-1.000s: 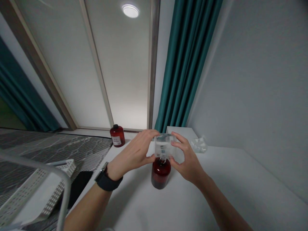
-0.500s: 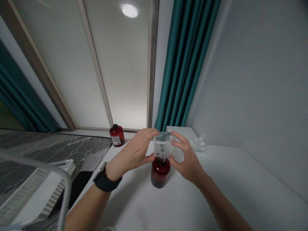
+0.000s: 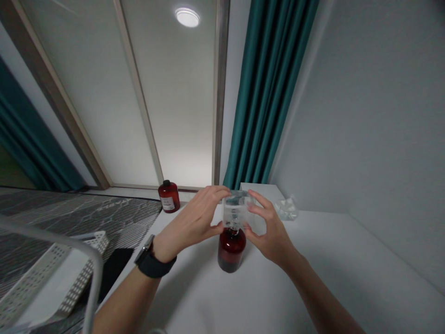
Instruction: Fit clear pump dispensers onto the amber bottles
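Note:
Between my two hands is a clear, see-through container [image 3: 235, 211], gripped at its left and right sides over the neck of a dark red bottle [image 3: 231, 250]. My left hand [image 3: 198, 215], with a dark watch on the wrist, has its fingers on the upper left rim and its thumb at the lower left. On the other side, my right hand [image 3: 269, 227] pinches the container with fingers at the top and thumb low. The bottle stands upright on the white table [image 3: 208, 297]. Whether the container touches the bottle's neck I cannot tell.
Another red bottle [image 3: 168, 197] with a black cap and white label stands at the table's far left edge. A white box [image 3: 266, 188] and a crumpled clear plastic bag [image 3: 287, 208] are at the back. Lower left are a white perforated basket [image 3: 66, 278] and a grey curved bar [image 3: 93, 260].

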A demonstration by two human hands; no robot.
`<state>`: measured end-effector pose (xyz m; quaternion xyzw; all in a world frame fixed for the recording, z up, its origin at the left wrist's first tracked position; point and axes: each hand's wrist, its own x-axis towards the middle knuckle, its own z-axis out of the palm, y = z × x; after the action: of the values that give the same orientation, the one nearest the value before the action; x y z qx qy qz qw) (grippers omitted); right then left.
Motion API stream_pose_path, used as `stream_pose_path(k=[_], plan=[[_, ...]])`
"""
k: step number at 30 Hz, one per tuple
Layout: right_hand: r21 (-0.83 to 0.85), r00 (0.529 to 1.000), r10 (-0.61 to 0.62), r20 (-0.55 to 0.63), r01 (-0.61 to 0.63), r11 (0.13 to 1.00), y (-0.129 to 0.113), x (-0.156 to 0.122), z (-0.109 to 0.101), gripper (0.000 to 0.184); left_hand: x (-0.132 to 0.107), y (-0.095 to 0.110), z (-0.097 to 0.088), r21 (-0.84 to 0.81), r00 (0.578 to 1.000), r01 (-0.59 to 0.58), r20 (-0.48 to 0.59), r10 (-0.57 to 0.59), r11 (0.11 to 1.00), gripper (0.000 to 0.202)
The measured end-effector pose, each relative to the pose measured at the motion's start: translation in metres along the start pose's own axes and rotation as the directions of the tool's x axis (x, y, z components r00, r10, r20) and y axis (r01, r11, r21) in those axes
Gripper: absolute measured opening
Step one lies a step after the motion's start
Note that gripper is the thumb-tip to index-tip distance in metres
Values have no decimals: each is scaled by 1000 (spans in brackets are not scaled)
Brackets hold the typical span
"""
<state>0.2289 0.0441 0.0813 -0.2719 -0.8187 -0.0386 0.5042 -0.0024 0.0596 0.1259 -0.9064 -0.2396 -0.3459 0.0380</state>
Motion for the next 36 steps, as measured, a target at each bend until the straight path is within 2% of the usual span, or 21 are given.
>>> stream_pose_path(k=[36], plan=[[25,998,-35,-45,37,999,-2,2,0,54,3,7,-3,19,1000,9,-25,-9,1000,64]])
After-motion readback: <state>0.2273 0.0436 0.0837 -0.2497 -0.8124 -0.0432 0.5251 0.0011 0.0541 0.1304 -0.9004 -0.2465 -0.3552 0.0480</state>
